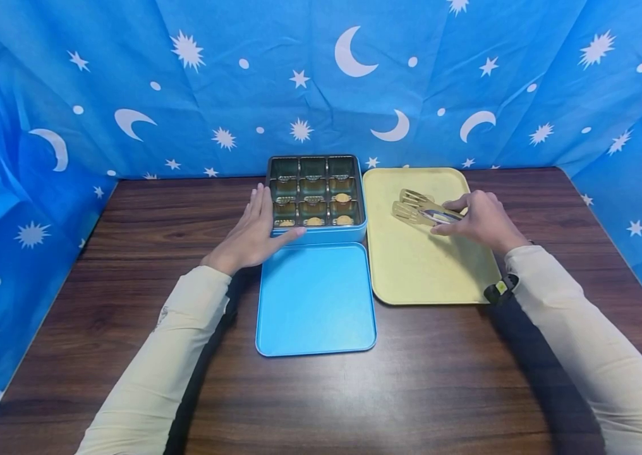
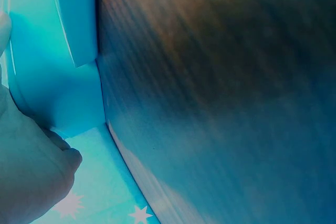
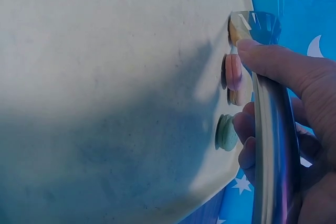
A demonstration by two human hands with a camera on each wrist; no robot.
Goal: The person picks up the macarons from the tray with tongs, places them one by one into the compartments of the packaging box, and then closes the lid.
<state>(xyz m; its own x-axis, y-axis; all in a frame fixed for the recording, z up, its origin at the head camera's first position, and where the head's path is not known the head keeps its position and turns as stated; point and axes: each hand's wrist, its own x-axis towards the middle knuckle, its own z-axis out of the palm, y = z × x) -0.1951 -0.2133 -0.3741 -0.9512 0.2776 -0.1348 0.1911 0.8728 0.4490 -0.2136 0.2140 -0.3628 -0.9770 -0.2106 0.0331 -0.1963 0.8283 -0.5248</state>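
At right, the right hand [image 1: 486,221] grips slotted gold metal tongs [image 1: 435,206], tips parted, over a pale-yellow rectangular tray [image 1: 423,272] holding round pink and green macarons [image 3: 228,132]. The left hand [image 1: 249,237], fingers straight, touches a square blue tin [image 1: 323,236]. Picking up macarons seems in hand; next calls for squeezing the tips around one.

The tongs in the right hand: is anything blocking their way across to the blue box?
Nothing visible does. Between the tongs and the blue box shows only bare yellow tray; the box's own raised side probably needs clearing. The left hand touches the box's opposite side, and the blue lid lies in front.
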